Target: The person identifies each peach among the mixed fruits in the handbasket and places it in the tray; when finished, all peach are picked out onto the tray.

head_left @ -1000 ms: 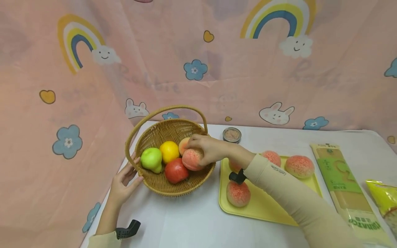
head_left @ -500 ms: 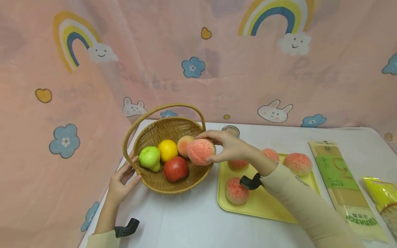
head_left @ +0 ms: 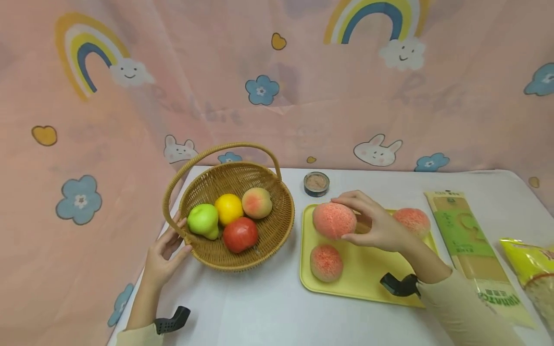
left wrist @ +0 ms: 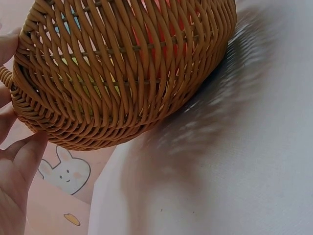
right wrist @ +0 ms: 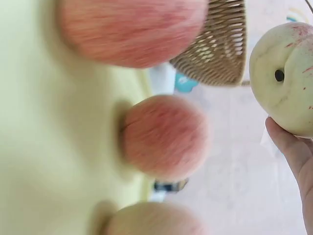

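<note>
My right hand [head_left: 385, 226] holds a pink peach [head_left: 334, 221] between fingers and thumb, over the yellow tray [head_left: 368, 276]. Its pale end with a small dark hole faces the right wrist camera, where fingers [right wrist: 293, 149] touch the held peach [right wrist: 291, 93]. Below sit other peaches, one at front left [head_left: 326, 263] and one at right [head_left: 412, 222]; my hand partly hides the tray. My left hand [head_left: 162, 262] grips the left rim of the wicker basket [head_left: 238, 180] near its handle. Inside lie a green pear [head_left: 203, 221], a yellow fruit [head_left: 229, 209], a red apple [head_left: 240, 235] and an orange-pink peach [head_left: 257, 203].
A small round tin [head_left: 316, 183] stands behind the tray. To the right lie a flat green-and-tan packet [head_left: 469, 240] and a yellow bag [head_left: 530, 269]. Patterned pink cloth [head_left: 268, 125] hangs behind and to the left of the white table [head_left: 255, 307].
My right hand has lifted the pink peach out of the basket and carried it right, over the tray. My left hand stays on the basket rim. The head view has shifted slightly.
</note>
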Motion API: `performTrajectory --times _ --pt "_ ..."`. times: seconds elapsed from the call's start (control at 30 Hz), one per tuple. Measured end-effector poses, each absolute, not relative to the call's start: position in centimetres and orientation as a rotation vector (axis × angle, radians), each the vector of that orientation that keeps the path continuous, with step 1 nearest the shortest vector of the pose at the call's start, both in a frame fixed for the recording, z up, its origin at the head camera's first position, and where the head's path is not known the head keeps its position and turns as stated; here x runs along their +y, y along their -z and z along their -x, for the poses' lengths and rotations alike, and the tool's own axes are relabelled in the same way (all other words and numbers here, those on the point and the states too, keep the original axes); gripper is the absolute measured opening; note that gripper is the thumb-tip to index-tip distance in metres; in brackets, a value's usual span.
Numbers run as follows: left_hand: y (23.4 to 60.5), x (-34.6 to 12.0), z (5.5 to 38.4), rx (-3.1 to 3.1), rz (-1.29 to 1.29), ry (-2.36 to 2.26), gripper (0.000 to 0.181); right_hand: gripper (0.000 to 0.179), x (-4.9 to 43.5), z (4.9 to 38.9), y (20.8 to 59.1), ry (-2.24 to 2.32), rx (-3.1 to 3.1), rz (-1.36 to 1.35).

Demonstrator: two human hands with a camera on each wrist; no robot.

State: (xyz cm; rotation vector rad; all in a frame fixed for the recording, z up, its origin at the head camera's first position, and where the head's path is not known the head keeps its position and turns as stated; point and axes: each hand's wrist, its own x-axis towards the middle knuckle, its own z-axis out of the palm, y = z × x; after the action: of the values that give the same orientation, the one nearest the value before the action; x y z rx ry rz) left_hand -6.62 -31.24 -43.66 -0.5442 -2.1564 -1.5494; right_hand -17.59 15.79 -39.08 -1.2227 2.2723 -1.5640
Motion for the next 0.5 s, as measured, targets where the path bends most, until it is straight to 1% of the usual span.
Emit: performTrajectory --times 0.23,0.37,0.5 --pt "43.4 -31.1 6.5 -2.163 0.527 1.545 0.058 0.068 19.2 15.6 41.6 1.644 2.272 1.103" --pt "43.4 -31.1 6.5 -2.159 0.537 1.554 0.057 0.069 20.4 14.6 42.7 1.696 2.275 1.048" --pt "43.5 -31.0 6.5 -2.151 0.525 1.559 0.059 0.069 21.3 13.7 43.8 1.717 2.274 1.018"
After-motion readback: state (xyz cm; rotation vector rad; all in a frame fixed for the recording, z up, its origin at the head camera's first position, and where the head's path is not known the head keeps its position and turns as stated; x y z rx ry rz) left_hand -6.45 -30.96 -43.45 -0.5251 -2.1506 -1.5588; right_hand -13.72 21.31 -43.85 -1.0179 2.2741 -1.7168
